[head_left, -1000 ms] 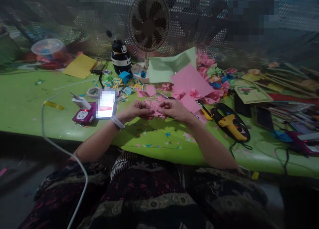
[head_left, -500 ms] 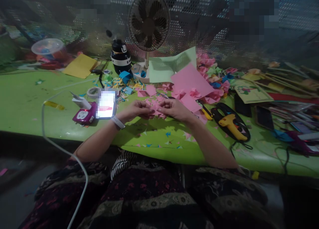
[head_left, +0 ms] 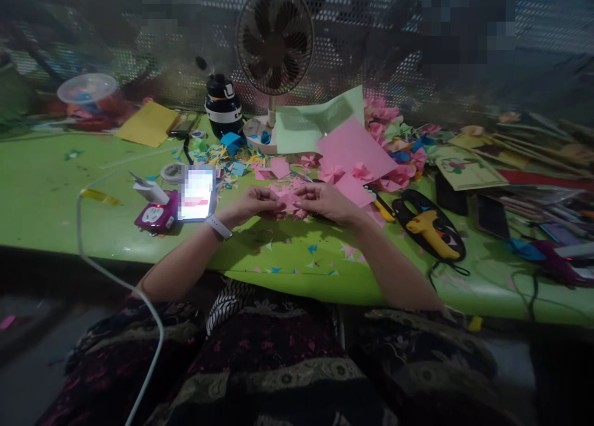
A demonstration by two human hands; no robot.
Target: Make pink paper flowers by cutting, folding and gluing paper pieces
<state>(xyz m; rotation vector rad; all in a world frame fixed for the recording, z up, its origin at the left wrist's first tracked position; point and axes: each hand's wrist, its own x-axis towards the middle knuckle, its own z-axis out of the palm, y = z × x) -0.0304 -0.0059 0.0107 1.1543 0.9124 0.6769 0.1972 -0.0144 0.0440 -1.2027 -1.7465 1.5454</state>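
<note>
My left hand (head_left: 254, 204) and my right hand (head_left: 325, 201) meet over the green table (head_left: 46, 197), and both pinch one small folded pink paper piece (head_left: 288, 201) between their fingertips. A white band sits on my left wrist. More pink folded paper flowers (head_left: 346, 173) and a sheet of pink paper (head_left: 355, 148) lie just behind my hands. Small coloured paper scraps (head_left: 312, 253) dot the table in front of them.
A lit phone (head_left: 198, 194) leans by a purple charger (head_left: 155, 214) with a white cable at left. A desk fan (head_left: 273, 42) and a black bottle (head_left: 223, 107) stand behind. A yellow glue gun (head_left: 429, 228) lies at right, with cards and papers beyond.
My fingers shift slightly on the pink paper piece; the hands stay in the same place. The view has tilted a little.
</note>
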